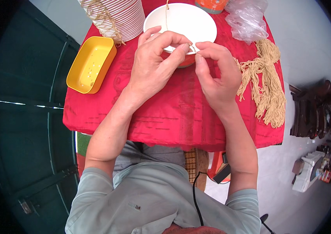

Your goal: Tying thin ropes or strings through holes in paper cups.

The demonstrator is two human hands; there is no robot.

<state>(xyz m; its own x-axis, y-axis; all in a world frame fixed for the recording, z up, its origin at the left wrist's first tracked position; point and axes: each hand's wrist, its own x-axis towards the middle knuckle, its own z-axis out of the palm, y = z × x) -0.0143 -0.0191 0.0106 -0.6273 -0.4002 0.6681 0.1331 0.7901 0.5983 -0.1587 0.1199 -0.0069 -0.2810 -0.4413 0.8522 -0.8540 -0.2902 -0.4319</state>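
One white bowl (pixel 181 21) at surface (pixel 173 117) far edge | one string (pixel 166 13) pinched by left hand (pixel 153 66) and right hand (pixel 218 74), fingertips together | one yellow tray (pixel 91 64) at left edge | one twine bundle (pixel 267 85) at right edge

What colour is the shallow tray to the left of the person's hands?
Yellow; the tray shows best in the head view, lying on the red cloth.

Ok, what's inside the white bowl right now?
The white bowl looks empty apart from a thin string running across it. Both hands, left hand and right hand, cover its near rim, so that edge is hidden.
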